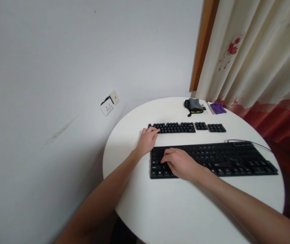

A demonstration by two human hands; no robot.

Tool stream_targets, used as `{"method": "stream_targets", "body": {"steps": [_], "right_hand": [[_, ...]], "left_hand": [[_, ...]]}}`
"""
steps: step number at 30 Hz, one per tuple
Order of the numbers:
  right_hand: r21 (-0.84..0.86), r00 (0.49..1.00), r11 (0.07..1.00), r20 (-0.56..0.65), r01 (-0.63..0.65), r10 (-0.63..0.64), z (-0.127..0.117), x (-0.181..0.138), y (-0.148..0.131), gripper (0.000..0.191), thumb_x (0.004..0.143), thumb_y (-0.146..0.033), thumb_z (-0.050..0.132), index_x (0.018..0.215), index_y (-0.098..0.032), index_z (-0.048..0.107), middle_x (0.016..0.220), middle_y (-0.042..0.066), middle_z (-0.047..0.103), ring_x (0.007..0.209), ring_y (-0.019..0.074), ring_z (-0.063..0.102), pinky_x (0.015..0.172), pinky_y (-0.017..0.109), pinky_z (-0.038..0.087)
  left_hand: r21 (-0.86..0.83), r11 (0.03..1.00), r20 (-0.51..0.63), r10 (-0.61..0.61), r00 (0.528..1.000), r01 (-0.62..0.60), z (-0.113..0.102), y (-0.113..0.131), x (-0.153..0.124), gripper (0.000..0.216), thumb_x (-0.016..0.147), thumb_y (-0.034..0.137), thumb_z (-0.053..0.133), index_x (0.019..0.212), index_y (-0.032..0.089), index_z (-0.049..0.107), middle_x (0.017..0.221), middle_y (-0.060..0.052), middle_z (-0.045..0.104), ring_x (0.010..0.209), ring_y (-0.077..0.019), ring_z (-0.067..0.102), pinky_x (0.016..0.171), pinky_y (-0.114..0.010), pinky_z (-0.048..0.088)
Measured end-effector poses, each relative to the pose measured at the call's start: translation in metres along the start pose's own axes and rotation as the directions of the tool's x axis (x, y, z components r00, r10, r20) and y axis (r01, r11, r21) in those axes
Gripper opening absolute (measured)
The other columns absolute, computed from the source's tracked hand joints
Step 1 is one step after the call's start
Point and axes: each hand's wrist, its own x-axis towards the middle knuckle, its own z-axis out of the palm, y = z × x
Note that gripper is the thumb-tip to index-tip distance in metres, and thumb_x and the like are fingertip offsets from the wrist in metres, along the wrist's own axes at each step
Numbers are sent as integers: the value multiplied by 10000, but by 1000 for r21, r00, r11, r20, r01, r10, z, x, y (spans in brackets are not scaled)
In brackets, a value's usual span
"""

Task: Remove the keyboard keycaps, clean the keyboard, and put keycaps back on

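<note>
A full-size black keyboard (226,159) lies across the white round table. Behind it, several black keycaps (177,127) are laid out in rows and blocks like a keyboard. My left hand (148,139) rests at the left end of those rows, its fingers stretched over the keycaps and touching them. Over the left part of the keyboard is my right hand (179,162), with its fingers bent down and drawn together at the keys. Whatever its fingertips hold, if anything, is hidden.
Toward the table's far edge lie a grey and black pouch (195,104) and a purple cloth (218,108). The keyboard's cable (248,140) runs off the right side. A wall with a socket (106,106) stands at the left, a curtain (259,67) at the right.
</note>
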Motion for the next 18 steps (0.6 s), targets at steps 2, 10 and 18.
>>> {"method": "stream_targets", "body": {"steps": [2, 10, 18], "right_hand": [[5, 1000, 1000, 1, 3, -3, -1, 0, 0, 366, 820, -14, 476, 938, -212, 761, 939, 61, 704, 930, 194, 645, 832, 301, 471], [9, 1000, 1000, -14, 7, -7, -1, -2, 1, 363, 846, -41, 477, 1024, -202, 749, 950, 67, 707, 923, 198, 647, 815, 299, 466], [30, 1000, 1000, 5, 1, -1, -4, -1, 1, 344, 850, -41, 482, 1001, -206, 743, 964, 57, 706, 921, 189, 646, 809, 284, 456]], "left_hand": [[35, 999, 14, 7, 1000, -7, 2, 0, 0, 348, 997, 256, 427, 1274, 208, 632, 1217, -69, 615, 1083, -242, 517, 1017, -423, 372], [86, 996, 53, 19, 998, -24, -2, 2, 1, 353, 1002, 283, 407, 1240, 195, 653, 1243, -73, 614, 1089, -245, 528, 1001, -425, 369], [13, 997, 81, 77, 994, -79, -11, 3, -6, 310, 986, 249, 441, 1181, 213, 679, 1201, -61, 644, 1087, -225, 554, 995, -419, 378]]}}
